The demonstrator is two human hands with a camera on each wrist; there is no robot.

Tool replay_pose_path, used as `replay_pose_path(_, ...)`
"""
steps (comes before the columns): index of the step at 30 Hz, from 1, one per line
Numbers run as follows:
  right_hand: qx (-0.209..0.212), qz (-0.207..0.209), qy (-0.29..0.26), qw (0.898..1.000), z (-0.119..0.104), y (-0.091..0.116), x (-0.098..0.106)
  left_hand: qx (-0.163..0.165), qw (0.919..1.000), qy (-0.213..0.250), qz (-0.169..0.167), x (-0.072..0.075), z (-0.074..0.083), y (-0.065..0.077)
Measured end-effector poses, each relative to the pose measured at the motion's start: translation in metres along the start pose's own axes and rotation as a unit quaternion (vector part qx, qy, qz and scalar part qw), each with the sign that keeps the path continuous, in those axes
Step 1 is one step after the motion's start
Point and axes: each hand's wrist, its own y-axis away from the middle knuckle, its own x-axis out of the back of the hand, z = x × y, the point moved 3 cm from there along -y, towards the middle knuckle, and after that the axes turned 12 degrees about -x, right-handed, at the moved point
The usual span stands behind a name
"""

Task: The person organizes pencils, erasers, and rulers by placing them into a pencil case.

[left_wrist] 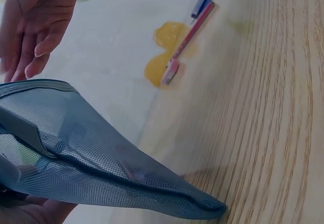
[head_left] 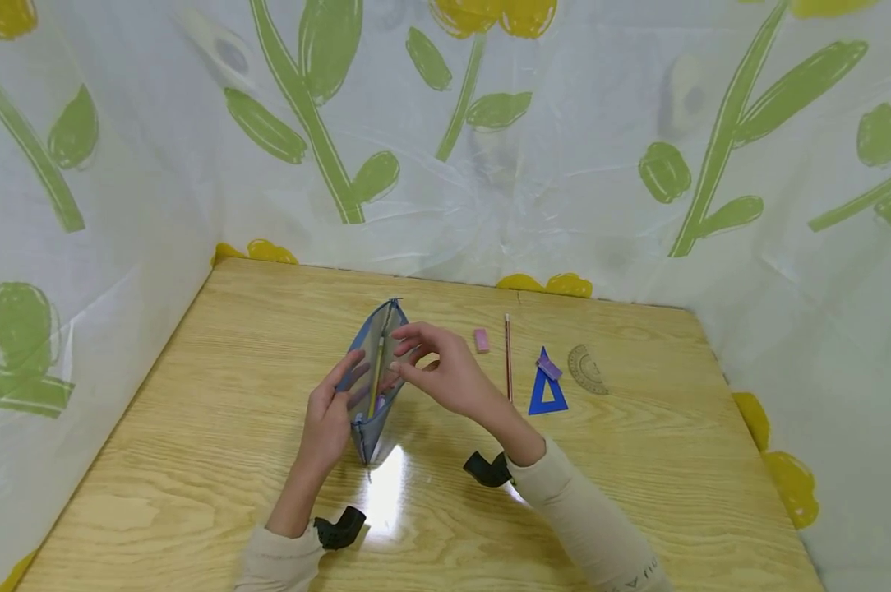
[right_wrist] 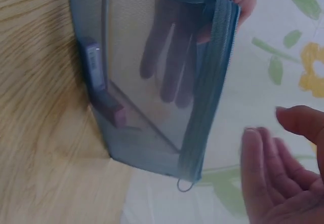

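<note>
A blue-grey mesh zip pouch (head_left: 369,437) stands upright on the table with its zip side gaping upward. My left hand (head_left: 327,426) holds it from the left, and the fingers show through the mesh (right_wrist: 152,138) in the right wrist view. Inside lie a long yellow-green pencil-like stick (head_left: 376,374) and a small purple-and-white block (right_wrist: 94,64) at the bottom. My right hand (head_left: 449,370) hovers at the pouch's right edge, thumb and fingers spread apart. In the right wrist view that right hand (right_wrist: 283,173) has nothing between thumb and fingers.
Right of the pouch lie a pink eraser (head_left: 481,340), a red pencil (head_left: 508,353), a blue set square (head_left: 537,404) with a small purple block (head_left: 549,367) on it, and a clear protractor (head_left: 588,370). Flower-printed sheeting (head_left: 564,189) rises behind and beside the wooden table (head_left: 216,395).
</note>
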Motion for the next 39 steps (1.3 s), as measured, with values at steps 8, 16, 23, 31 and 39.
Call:
replay_pose_path(8,0.023,0.044,-0.037,0.998,0.013,0.009,0.011,0.005,1.0,0.006,0.004,0.002,-0.001,0.004)
replay_pose_path(16,0.013,0.034,-0.049,0.998,0.036,0.014,0.021,0.027,0.9996,-0.007,0.011,0.007,0.001,0.006)
replay_pose_path(23,-0.027,0.045,-0.065,0.996,0.054,0.016,0.037,0.068,0.9966,0.007,0.047,0.016,0.001,0.009)
replay_pose_path(31,-0.054,0.066,-0.059,0.995,0.076,0.014,0.057,0.072,0.9958,0.021,0.052,0.017,0.002,0.009)
replay_pose_path(39,-0.076,0.085,-0.038,0.993,0.092,0.014,0.073,0.072,0.9958,0.022,0.054,0.02,0.002,0.01)
